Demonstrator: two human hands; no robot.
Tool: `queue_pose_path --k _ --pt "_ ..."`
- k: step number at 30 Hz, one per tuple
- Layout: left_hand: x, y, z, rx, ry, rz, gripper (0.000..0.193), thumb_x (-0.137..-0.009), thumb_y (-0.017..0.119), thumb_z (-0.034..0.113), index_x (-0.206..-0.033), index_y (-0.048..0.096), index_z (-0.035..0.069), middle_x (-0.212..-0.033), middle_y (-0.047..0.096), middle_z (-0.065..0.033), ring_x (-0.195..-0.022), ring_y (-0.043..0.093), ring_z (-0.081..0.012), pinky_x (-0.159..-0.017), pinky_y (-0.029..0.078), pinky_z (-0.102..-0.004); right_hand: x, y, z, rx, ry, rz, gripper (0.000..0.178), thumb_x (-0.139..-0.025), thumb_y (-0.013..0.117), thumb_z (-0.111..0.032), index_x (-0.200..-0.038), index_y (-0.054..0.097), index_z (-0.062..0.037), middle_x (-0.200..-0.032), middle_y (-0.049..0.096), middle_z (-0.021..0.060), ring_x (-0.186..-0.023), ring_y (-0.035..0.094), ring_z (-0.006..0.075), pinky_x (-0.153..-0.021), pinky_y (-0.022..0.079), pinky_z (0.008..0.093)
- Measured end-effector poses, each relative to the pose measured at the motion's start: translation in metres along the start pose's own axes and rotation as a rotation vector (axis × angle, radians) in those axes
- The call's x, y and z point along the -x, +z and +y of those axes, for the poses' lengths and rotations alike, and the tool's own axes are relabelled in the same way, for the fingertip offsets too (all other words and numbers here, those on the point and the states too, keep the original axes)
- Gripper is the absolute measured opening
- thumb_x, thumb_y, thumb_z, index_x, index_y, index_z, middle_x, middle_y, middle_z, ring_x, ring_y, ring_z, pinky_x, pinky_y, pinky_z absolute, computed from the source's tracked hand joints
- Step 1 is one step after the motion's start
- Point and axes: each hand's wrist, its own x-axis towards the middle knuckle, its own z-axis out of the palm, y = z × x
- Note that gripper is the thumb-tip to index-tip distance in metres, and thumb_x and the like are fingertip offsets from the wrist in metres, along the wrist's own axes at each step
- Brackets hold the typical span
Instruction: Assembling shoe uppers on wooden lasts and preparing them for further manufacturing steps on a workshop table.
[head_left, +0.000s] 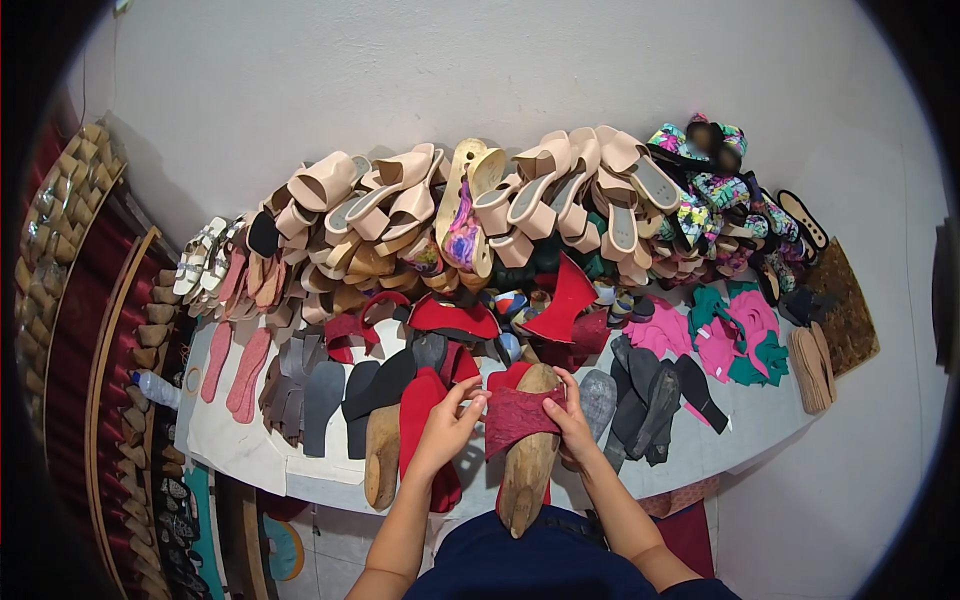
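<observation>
A worn wooden shoe last (528, 480) is held in front of my body, toe end toward me. Across it lies a dark red textured shoe strap (515, 422), with a red sole partly showing behind the last. My right hand (574, 425) wraps the last's right side, its thumb pressing the strap's edge. At the strap's left edge, the fingertips of my left hand (452, 428) pinch its upper corner. Left of the last, red soles (424, 395) lie partly under my left forearm, beside another wooden last (381, 455).
Beige heeled sandals (405, 205) are heaped along the wall. Multicoloured patterned sandals (715, 190) pile up at the right. Grey and black soles (325, 405), pink insoles (250, 375) and pink and green cut pieces (740, 330) cover the table (240, 455). Racks of lasts (65, 200) stand left.
</observation>
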Motion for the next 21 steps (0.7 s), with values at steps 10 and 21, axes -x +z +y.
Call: queue_pose_path --k 10,21 --pt "-0.008 0.001 -0.025 0.228 -0.038 -0.058 0.032 -0.085 0.053 0.018 -0.111 0.05 0.001 -0.091 0.055 -0.0015 -0.079 0.05 -0.0064 -0.07 0.041 -0.0193 -0.003 -0.003 0.013 0.005 -0.086 -0.035 0.048 -0.082 0.055 -0.01 -0.12 0.025 -0.015 -0.115 0.038 0.0071 -0.104 0.042 0.0149 -0.088 0.035 0.0295" --pt "-0.009 0.002 -0.034 0.335 -0.039 -0.066 0.028 -0.085 0.052 0.018 -0.107 0.049 0.0 -0.094 0.056 -0.0036 -0.081 0.054 -0.0084 -0.073 0.043 -0.0208 -0.003 -0.003 0.017 0.079 -0.111 -0.008 0.043 -0.081 0.056 -0.011 -0.118 0.034 -0.0118 -0.115 0.037 0.0048 -0.104 0.041 0.0127 -0.089 0.033 0.0266"
